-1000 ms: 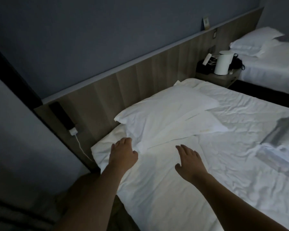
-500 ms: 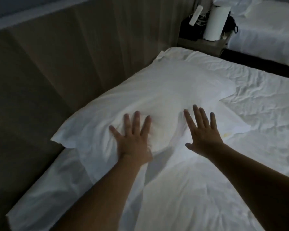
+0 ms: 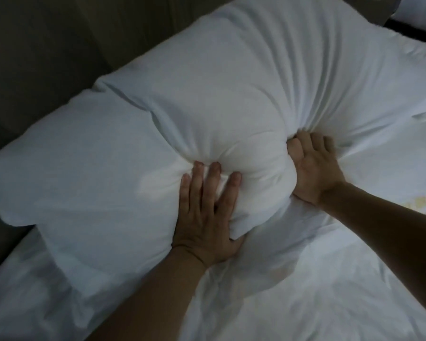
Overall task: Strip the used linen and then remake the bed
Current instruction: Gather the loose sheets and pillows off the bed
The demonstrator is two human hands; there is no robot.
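Centrally, left hand (image 3: 207, 217) and right hand (image 3: 312, 173) grip the near edge of the white pillow (image 3: 231, 94), bunching it, on the bedsheet (image 3: 305, 291).

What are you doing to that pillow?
A person is leaning over a bed and grabbing the white pillow with both bare hands. The left hand grips its near edge, fingers dug in on top and thumb tucked under. The right hand clutches a bunch of it next to that, so the fabric puckers between them. The pillow lies on the wrinkled white sheet, beside the dark headboard. Its pillowcase looks to be on, so stripping is just starting.
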